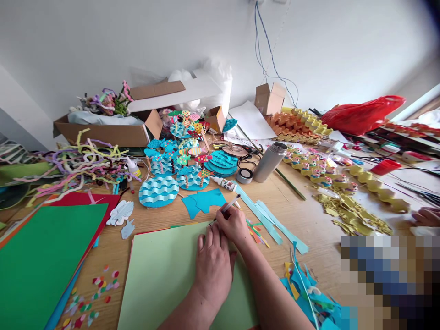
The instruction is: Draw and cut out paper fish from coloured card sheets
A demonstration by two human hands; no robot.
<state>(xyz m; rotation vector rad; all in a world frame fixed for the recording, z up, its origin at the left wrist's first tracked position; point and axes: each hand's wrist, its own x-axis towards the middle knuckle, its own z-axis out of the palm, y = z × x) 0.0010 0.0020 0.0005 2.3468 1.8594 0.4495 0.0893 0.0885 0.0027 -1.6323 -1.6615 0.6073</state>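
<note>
A pale green sheet [161, 270] lies on top of other coloured sheets at the front middle of the table. Flat on its upper part rests my left hand [213, 259], fingers stretched forward. Just beyond and to the right, my right hand [233, 224] is closed around a pen [231, 203], whose tip is hidden near the left fingertips at the sheet's top edge. Blue paper pieces [206, 200] and a small white glue bottle [225, 184] lie beyond the hands.
Green card [51, 256] and paper dots lie left; blue strips [264, 215] and scraps [309, 293] right. Wavy blue discs [158, 191], a metal flask [271, 162], pipe cleaners and boxes stand farther back. Another person's hand [426, 216] shows at the right edge.
</note>
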